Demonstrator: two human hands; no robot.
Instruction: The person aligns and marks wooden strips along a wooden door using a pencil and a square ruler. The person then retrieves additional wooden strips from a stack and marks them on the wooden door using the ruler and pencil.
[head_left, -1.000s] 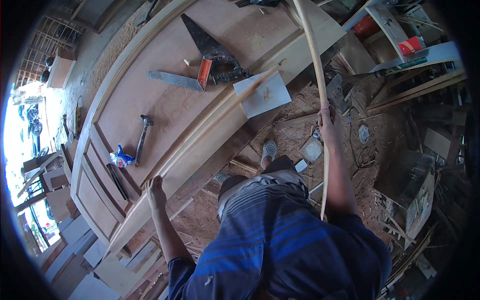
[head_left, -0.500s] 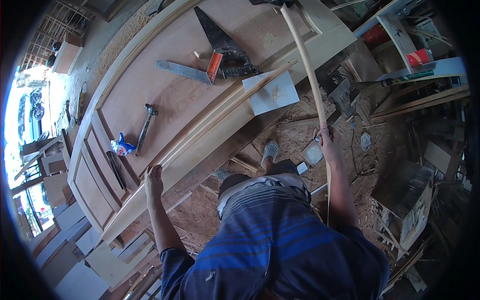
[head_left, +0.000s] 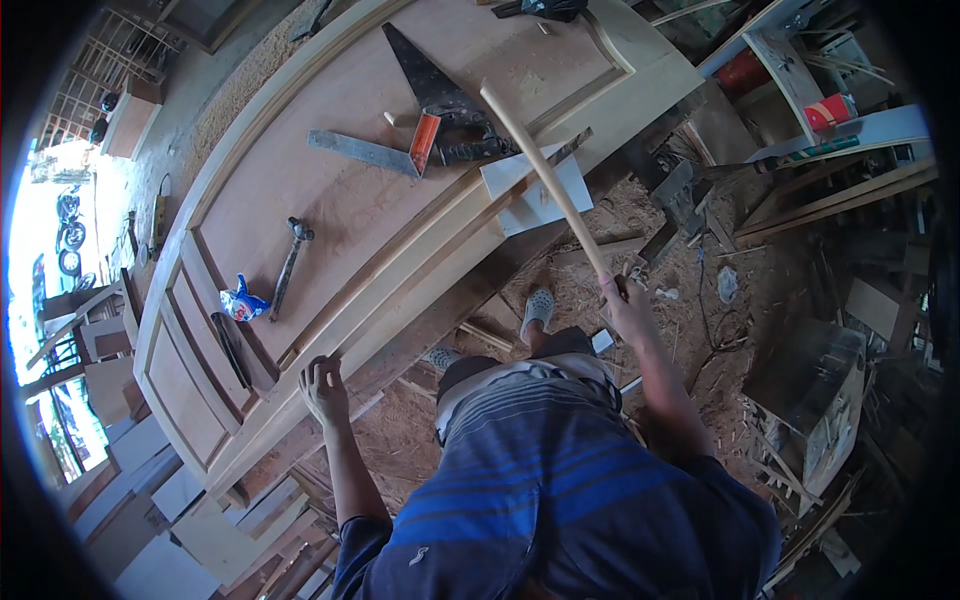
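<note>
In my right hand (head_left: 625, 310) is one end of a long, pale wooden strip (head_left: 545, 175), the fingers wrapped round it. The strip slants up and left over a white sheet (head_left: 565, 195) and the near edge of a big arched wooden door panel (head_left: 360, 190). My left hand (head_left: 323, 390) is over the panel's near edge rail, its fingers bent and apart, with nothing visible in them. Close to its fingertips a narrow wooden strip (head_left: 430, 265) lies along the rail.
On the panel are a hammer (head_left: 292, 265), a metal square (head_left: 365, 150) with an orange handle, a handsaw (head_left: 425, 75), and a blue-and-white packet (head_left: 243, 300). Wood shavings cover the floor (head_left: 640, 210). Board offcuts (head_left: 185, 495) lie at left; a wooden box (head_left: 815, 410) stands at right.
My right hand has swung the pale strip left and down, so its far end now lies over the panel near the saw. My left hand has drawn back toward me, slightly right.
</note>
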